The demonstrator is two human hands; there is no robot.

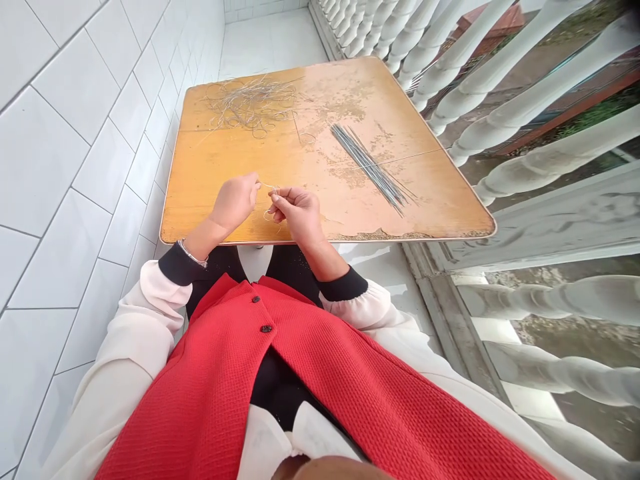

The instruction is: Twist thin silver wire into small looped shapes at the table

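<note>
Over the near edge of the table (225, 150), my two hands work on a thin pale wire (269, 185). My left hand (235, 200) is closed, its fingertips pinching one end. Between thumb and fingers, my right hand (301, 210) pinches the other part, and a small loop of wire hangs below those fingers. A short stretch of the wire spans the gap between the hands. To the right lies a bundle of straight grey metal rods (369, 168), slanting across the tabletop. A loose heap of tangled, curly wire (255, 100) spreads over the far left part.
A long straight wire (407, 158) runs from the rods toward the table's right edge. White tiled wall (90, 147) stands close on the left. White balusters (500, 123) line the right side. The tabletop's surface is peeling on the right.
</note>
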